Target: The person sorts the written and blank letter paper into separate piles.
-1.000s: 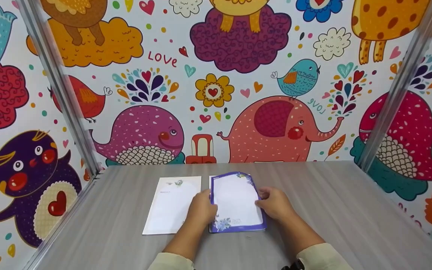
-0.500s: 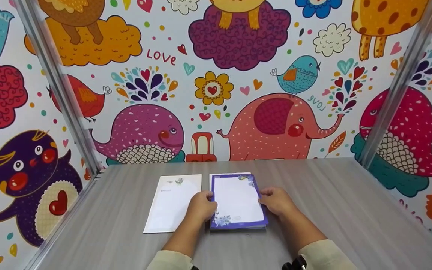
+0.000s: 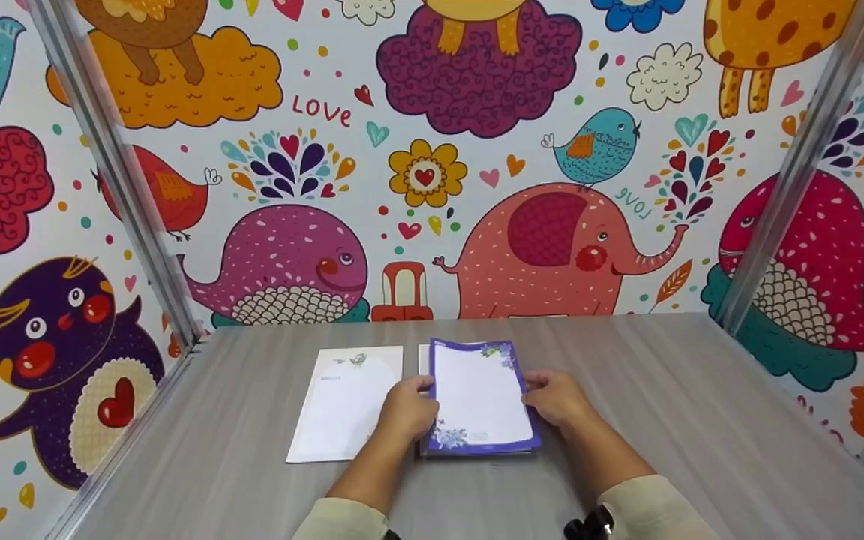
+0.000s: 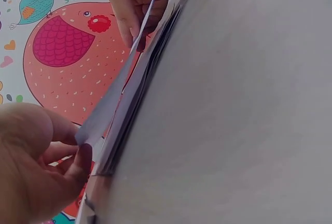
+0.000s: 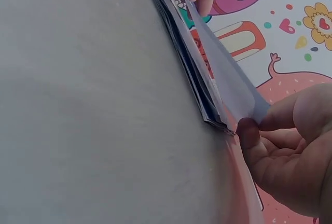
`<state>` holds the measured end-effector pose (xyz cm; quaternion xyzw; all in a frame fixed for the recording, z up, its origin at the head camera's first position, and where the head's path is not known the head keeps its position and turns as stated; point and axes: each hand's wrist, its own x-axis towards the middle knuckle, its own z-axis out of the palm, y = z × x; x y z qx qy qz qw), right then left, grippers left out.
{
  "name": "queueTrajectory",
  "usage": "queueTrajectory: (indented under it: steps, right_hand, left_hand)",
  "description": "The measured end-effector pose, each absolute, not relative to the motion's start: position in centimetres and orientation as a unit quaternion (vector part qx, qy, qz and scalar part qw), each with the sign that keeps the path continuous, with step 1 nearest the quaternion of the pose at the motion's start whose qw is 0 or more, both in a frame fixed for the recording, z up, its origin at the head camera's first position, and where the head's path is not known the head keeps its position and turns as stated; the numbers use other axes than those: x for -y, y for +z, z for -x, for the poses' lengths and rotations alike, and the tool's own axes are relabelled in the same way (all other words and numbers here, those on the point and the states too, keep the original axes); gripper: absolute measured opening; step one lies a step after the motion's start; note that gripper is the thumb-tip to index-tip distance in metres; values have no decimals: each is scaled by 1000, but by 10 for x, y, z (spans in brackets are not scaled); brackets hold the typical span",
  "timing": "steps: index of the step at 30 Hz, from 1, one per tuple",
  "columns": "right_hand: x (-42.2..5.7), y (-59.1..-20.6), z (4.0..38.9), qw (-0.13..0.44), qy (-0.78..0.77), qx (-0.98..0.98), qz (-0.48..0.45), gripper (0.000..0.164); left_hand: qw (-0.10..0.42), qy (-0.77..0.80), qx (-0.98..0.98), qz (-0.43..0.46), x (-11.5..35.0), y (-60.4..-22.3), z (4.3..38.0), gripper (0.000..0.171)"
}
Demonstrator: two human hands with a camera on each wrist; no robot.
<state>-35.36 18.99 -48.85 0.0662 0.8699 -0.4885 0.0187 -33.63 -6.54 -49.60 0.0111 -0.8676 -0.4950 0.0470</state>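
Note:
A sheet of paper with a purple, flower-decorated border (image 3: 481,397) is held by both hands above a thin stack of papers (image 5: 193,73). My left hand (image 3: 408,409) pinches its left edge between thumb and fingers. On the opposite edge, the thumb and fingers of my right hand (image 3: 558,397) pinch it too. Both wrist views show a gap between the lifted sheet (image 4: 111,110) and the stack, widest toward the back. In the head view the sheet covers most of the stack, leaving a white strip at its back left and dark edges at the front.
Left of the stack lies white paper (image 3: 342,412) with a small printed picture near its top; my left forearm overlaps its corner. The grey wood-grain table (image 3: 672,420) meets cartoon-printed walls (image 3: 432,105) at the back and sides, with metal posts (image 3: 792,187) at the corners.
The purple-bordered sheet, bowed one second ago and then lying flatter on the stack, has risen and shifted slightly right. Both hands have kept hold of its edges.

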Motion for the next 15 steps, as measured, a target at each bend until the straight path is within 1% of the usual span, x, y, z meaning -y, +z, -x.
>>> queueTrajectory:
  steps: [2, 8, 15]
  right_hand:
    - [-194, -488, 354, 19, -498, -865, -65, 42]
    - [-211, -480, 354, 33, -528, -845, -81, 45]
    - [-240, -477, 350, 38, -550, -830, -84, 46]
  left_hand:
    - [47, -508, 860, -2, 63, -496, 335, 54]
    - [41, -541, 840, 14, 52, -493, 331, 55]
    - [39, -601, 798, 16, 17, -491, 328, 62]
